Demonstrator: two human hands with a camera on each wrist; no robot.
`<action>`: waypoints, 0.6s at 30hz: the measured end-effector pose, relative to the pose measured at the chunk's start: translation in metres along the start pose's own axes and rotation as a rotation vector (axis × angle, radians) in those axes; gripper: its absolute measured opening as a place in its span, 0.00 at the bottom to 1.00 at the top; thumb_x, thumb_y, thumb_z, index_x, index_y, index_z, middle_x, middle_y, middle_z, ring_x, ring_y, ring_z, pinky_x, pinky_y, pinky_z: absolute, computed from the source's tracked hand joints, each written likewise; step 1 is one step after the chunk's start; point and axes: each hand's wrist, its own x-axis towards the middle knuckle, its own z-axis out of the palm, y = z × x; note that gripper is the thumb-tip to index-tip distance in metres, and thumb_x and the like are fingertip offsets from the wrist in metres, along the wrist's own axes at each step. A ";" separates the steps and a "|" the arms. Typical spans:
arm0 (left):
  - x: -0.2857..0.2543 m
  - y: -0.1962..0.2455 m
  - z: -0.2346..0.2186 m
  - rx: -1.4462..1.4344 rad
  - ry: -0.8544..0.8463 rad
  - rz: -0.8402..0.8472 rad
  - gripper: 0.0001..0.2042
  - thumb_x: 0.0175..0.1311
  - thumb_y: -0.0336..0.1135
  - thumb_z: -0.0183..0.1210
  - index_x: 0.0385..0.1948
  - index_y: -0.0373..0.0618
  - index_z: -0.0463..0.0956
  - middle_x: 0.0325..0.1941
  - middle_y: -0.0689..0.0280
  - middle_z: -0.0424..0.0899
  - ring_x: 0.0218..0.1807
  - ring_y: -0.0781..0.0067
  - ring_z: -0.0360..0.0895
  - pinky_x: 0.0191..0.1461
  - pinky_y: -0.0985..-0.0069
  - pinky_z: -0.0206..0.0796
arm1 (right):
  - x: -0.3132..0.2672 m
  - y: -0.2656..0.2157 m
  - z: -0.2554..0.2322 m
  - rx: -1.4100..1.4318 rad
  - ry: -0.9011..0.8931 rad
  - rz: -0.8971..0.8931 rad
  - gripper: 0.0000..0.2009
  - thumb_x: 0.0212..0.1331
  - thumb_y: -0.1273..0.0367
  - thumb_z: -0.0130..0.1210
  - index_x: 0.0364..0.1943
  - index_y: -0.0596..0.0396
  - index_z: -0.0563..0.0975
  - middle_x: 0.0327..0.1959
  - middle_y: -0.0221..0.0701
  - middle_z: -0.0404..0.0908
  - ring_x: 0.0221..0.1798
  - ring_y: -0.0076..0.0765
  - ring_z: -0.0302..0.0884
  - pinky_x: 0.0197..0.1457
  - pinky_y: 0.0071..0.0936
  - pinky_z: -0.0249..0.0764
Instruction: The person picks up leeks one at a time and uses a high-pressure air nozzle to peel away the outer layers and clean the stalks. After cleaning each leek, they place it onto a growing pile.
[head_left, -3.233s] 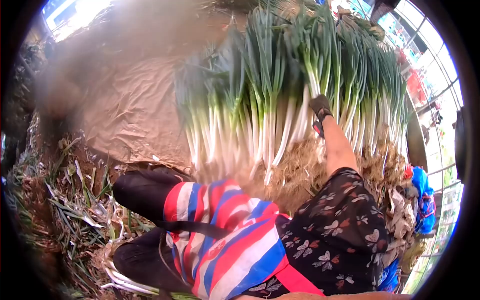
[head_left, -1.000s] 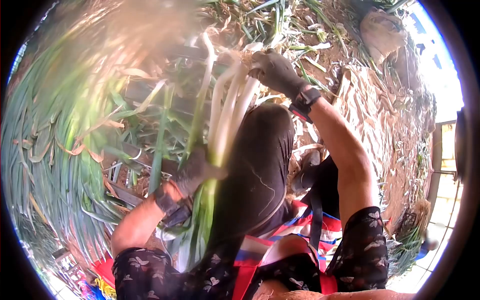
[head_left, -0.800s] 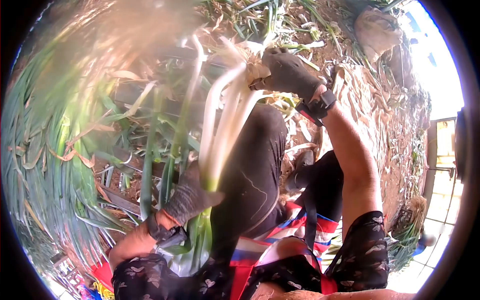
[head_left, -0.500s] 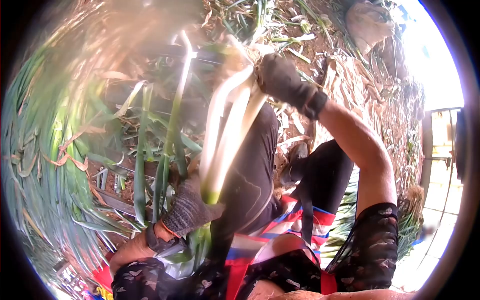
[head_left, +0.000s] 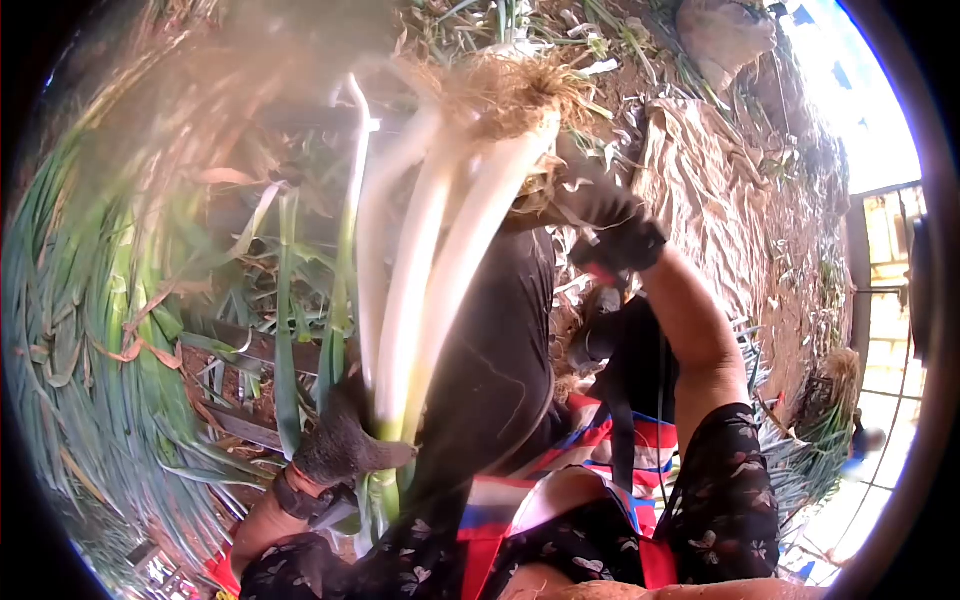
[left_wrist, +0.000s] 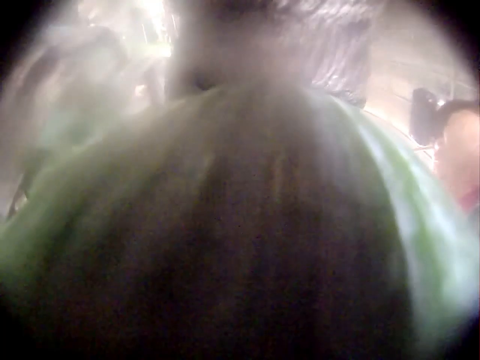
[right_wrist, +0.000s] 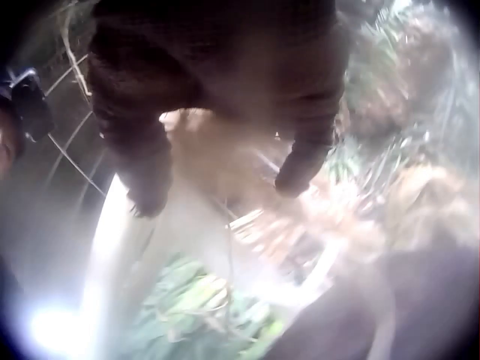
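In the head view, my gloved left hand (head_left: 345, 445) grips a bunch of thick green onions (head_left: 410, 290) where white stems turn green. The bunch leans over a dark-trousered leg, its shaggy roots (head_left: 520, 95) at the top. Beside the roots is my gloved right hand (head_left: 600, 205), blurred, with brown dry skin near its fingers. The right wrist view shows the right hand (right_wrist: 217, 82) with its bent fingertips apart and blurred tan matter between them; a pale stem (right_wrist: 109, 232) passes below. Blurred green leaves (left_wrist: 420, 225) and a dark mass fill most of the left wrist view.
A large heap of green leaves (head_left: 100, 350) lies at left. Single onion stalks (head_left: 345, 250) stand beside the bunch. Leaf scraps cover the ground at the top, near a pale sack (head_left: 725, 40) and a crumpled tan cloth (head_left: 690, 200). More onions (head_left: 815, 455) lie at right.
The bunch's roots have risen toward the top of the view and come clear of my right hand, which has moved down and right. My left hand keeps its grip and sits slightly lower and further left.
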 end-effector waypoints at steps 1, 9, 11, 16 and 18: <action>0.002 0.000 -0.001 0.054 -0.059 0.016 0.24 0.35 0.32 0.71 0.40 0.36 0.77 0.35 0.63 0.82 0.37 0.72 0.81 0.44 0.73 0.75 | 0.000 -0.006 0.012 -0.061 -0.011 -0.040 0.33 0.52 0.64 0.59 0.63 0.55 0.63 0.62 0.44 0.67 0.63 0.43 0.66 0.61 0.33 0.70; -0.023 -0.004 0.003 0.279 -0.007 -0.006 0.23 0.33 0.31 0.70 0.38 0.36 0.78 0.31 0.64 0.83 0.33 0.73 0.80 0.41 0.74 0.74 | -0.006 0.154 -0.020 -0.787 0.089 0.394 0.29 0.56 0.55 0.54 0.59 0.57 0.68 0.56 0.42 0.71 0.59 0.39 0.70 0.55 0.32 0.74; -0.044 -0.013 -0.002 0.234 0.029 -0.088 0.25 0.33 0.30 0.69 0.40 0.37 0.76 0.31 0.64 0.82 0.34 0.74 0.80 0.42 0.74 0.73 | -0.024 0.224 -0.077 -0.701 0.049 0.729 0.29 0.57 0.53 0.53 0.58 0.57 0.69 0.55 0.42 0.73 0.58 0.38 0.71 0.54 0.32 0.74; -0.033 -0.022 0.000 0.269 0.197 -0.125 0.35 0.30 0.31 0.72 0.50 0.37 0.71 0.40 0.60 0.80 0.41 0.64 0.78 0.50 0.68 0.70 | -0.016 0.197 -0.102 -0.446 -0.411 0.843 0.30 0.59 0.47 0.50 0.55 0.58 0.72 0.52 0.41 0.76 0.56 0.36 0.74 0.50 0.32 0.76; -0.021 -0.019 0.001 0.316 0.151 -0.090 0.36 0.33 0.31 0.71 0.53 0.36 0.69 0.43 0.58 0.79 0.45 0.65 0.77 0.51 0.69 0.70 | -0.003 0.152 -0.096 -0.081 -0.392 0.813 0.30 0.60 0.45 0.49 0.54 0.58 0.73 0.50 0.41 0.77 0.55 0.35 0.75 0.49 0.31 0.77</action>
